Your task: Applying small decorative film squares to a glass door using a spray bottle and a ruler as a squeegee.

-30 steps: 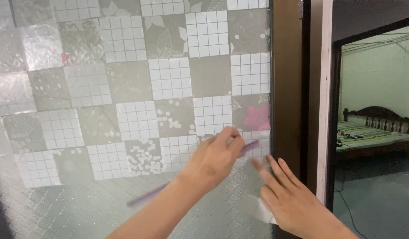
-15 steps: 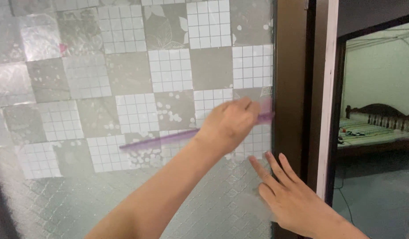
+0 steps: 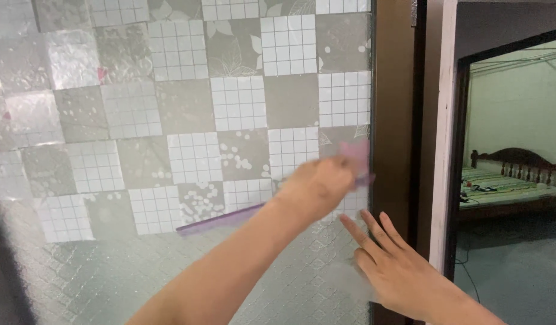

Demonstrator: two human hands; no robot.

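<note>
The left hand (image 3: 317, 186), motion-blurred, is clenched on a purple ruler (image 3: 221, 218) pressed against the patterned film (image 3: 188, 120) near the right edge of the glass door (image 3: 109, 283); the ruler's right end is hidden behind the hand. The right hand (image 3: 392, 271) lies released, fingers spread flat on the glass at the door's lower right corner. Its wrist is cut off by the frame.

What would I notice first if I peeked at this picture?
Probably the checkered film of grey and white squares covering the glass panel. The left hand presses a long purple ruler against it, while the right hand lies flat below. Through the doorway at right stands a bed.
</note>
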